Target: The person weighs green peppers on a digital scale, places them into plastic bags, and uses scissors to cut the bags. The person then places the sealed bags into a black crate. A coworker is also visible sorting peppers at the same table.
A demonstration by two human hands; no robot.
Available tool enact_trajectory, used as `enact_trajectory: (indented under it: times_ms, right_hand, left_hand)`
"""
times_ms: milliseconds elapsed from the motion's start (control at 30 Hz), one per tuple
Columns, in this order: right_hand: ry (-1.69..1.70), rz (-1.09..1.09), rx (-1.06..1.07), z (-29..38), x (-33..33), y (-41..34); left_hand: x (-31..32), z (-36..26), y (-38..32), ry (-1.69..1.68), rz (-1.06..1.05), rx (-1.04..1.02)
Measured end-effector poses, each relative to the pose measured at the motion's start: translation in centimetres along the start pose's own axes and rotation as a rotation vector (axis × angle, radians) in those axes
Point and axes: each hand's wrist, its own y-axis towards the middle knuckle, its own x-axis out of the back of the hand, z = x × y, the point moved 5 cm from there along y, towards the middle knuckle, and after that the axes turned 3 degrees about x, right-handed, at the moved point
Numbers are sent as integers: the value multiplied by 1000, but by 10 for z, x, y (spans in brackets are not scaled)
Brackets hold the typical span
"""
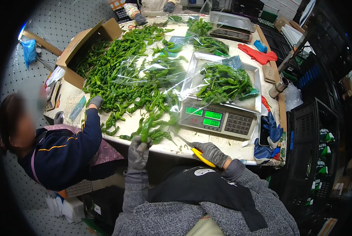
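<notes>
My left hand point(139, 150), in a grey glove, holds a long green pepper point(146, 129) upright at the table's near edge. In my gloved right hand point(212, 154) are scissors with yellow handles point(203, 157), their blades pointing up and left. Beyond my hands lies a wide heap of green peppers point(129, 73), spilling from a cardboard box point(89, 41) on its side. Clear plastic bags lie over part of it. To the right, a digital scale point(217, 118) bears a metal tray point(254, 79) with a clear bag of green peppers point(224, 81).
A co-worker stands at left, a gloved hand on the peppers; another is across the table. Further right are red gloves point(258, 54), a steel flask point(278, 87), blue gloves point(271, 126) and a phone point(263, 131). A second scale point(231, 25) stands at the back.
</notes>
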Motion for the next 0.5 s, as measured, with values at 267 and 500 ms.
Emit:
enact_trajectory:
  times_ms: [267, 500]
  right_hand:
    - [78, -105, -171, -25, 5, -63]
    - [83, -253, -210, -29, -3, -89]
  left_hand:
    - [-113, -54, 127, 683, 338, -212]
    - [-197, -51, 171, 656, 624, -445]
